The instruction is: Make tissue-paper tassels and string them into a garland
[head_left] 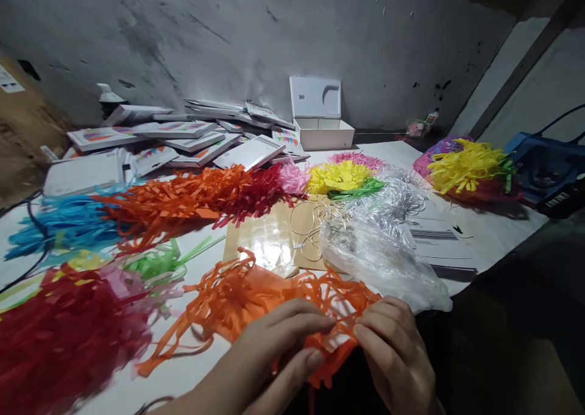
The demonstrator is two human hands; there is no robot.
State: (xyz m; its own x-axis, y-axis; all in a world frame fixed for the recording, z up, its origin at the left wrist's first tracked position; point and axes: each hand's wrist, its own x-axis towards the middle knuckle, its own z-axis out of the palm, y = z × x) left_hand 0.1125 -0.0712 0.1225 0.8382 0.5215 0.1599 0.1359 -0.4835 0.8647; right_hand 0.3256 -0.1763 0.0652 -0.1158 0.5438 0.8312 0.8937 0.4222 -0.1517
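Tassel [274,305] between both hands' grips

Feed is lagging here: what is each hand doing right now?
Left hand: shut on the orange fringed tissue paper.
Right hand: pinching the same paper.

On the surface [192,366], a fringed paper tassel [256,299] lies at my near edge; a plastic bag [388,262] right of it, flat boxes [192,141] stacked at the far edge.

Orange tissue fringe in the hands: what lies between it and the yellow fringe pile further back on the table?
In the head view, a tan sheet of clear adhesive dots lies between the orange tissue fringe and the yellow fringe pile.
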